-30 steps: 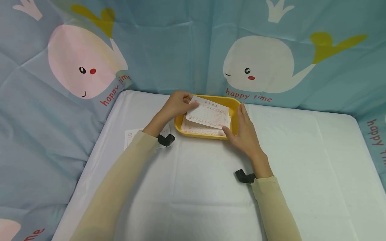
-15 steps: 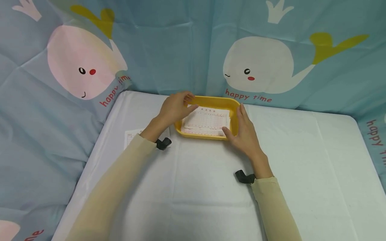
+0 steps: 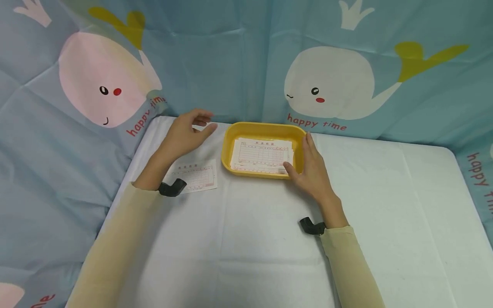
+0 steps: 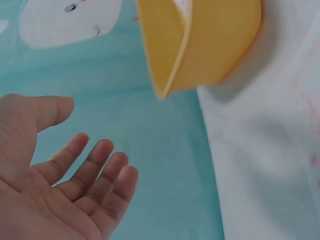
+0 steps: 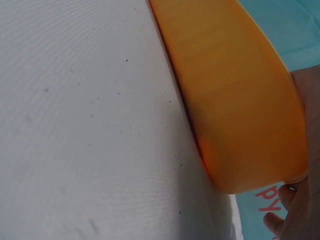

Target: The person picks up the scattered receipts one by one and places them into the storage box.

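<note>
In the head view my left hand (image 3: 188,132) hangs to the left of a yellow plastic tray (image 3: 262,174), over the back left of the table. Its fingers are loosely bent and nothing is in them, as the left wrist view also shows. A stack of printed receipt slips (image 3: 262,154) lies inside the tray. My right hand (image 3: 313,171) holds the tray's right end, thumb over the front rim and fingers along the outer side. Near my left wrist, another receipt slip (image 3: 200,176) lies on the table, partly covered by the wrist and its camera.
A white cloth (image 3: 262,239) covers the table. Blue curtains (image 3: 215,64) with printed whales hang behind and at the left, close to the table's edges. Black wrist cameras (image 3: 173,188) stick out from both wrists.
My left hand has let go of a receipt slip, which now lies flat on the stack in the tray, and has moved left out of the tray. My right hand has stayed in place.
</note>
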`<state>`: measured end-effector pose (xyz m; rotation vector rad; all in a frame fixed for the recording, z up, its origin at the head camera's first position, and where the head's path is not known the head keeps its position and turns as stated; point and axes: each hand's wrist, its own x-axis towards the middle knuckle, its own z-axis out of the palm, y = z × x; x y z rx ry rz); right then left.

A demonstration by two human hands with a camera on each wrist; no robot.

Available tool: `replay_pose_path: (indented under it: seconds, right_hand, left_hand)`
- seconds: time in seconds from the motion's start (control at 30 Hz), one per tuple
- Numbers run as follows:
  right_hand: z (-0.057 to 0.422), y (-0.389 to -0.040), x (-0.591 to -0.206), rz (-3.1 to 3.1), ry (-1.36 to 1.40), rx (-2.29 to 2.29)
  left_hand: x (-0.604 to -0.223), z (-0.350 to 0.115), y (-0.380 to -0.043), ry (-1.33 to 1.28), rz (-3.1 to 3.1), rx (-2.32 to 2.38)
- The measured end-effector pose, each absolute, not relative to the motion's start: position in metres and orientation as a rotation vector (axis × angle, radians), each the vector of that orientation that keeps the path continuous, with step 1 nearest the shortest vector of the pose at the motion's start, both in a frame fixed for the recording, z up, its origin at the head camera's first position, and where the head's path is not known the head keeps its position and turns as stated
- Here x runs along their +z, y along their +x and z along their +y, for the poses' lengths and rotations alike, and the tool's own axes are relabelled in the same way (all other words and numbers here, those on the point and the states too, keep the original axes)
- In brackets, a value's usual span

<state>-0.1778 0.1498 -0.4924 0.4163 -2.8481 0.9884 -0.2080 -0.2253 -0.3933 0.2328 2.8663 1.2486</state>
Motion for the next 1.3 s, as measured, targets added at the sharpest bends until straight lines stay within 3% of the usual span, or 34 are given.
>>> replay_pose_path:
  seconds: [0.4, 0.77, 1.3]
  right_hand:
    - [0.148, -0.178, -0.495, -2.850, 0.429, 1.023]
    - [0.149, -0.180, -0.492, -2.860, 0.392, 1.025]
    - [0.149, -0.178, -0.495, -2.861, 0.384, 1.025]
  left_hand:
    - [-0.401, -0.298, -0.169, 0.061, 2.850, 1.173]
    - [-0.434, -0.331, -0.143, 0.054, 2.750, 1.062]
    - [-0.478, -0.355, -0.135, -0.001, 2.808, 0.791]
